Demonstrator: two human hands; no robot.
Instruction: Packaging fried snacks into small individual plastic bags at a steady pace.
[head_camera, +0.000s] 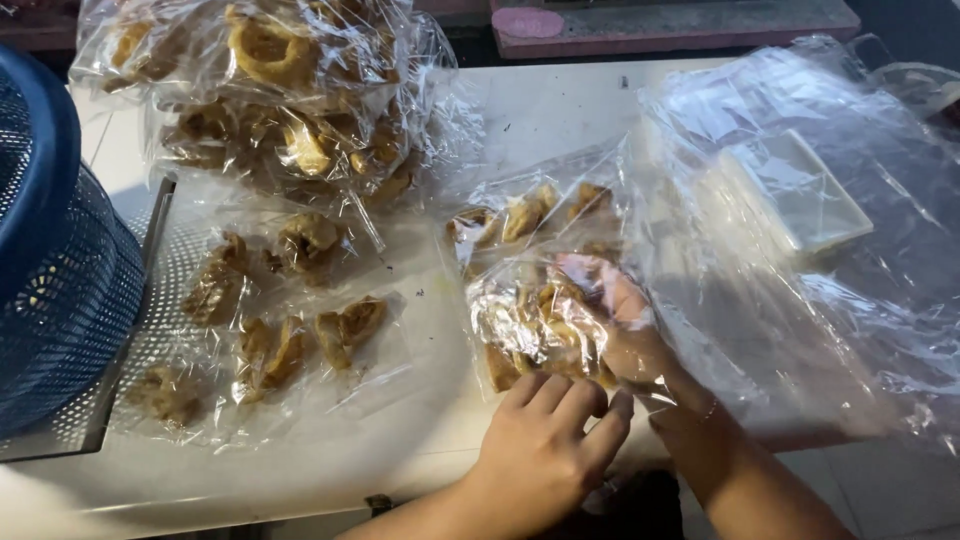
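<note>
A clear plastic bag (525, 325) with golden-brown fried snack pieces lies on the white table (540, 110). My left hand (545, 445) rests at the bag's near edge, fingers curled on the plastic. My right hand (625, 330) is pushed inside the bag among the snack pieces, seen through the film. Another filled bag (525, 215) lies just behind it.
Several flat filled snack bags (265, 320) lie at the left, and a heap of filled bags (280, 90) is stacked at the back left. A blue mesh basket (50, 250) stands at the far left. Crumpled clear plastic (800, 250) covers a white tray at the right.
</note>
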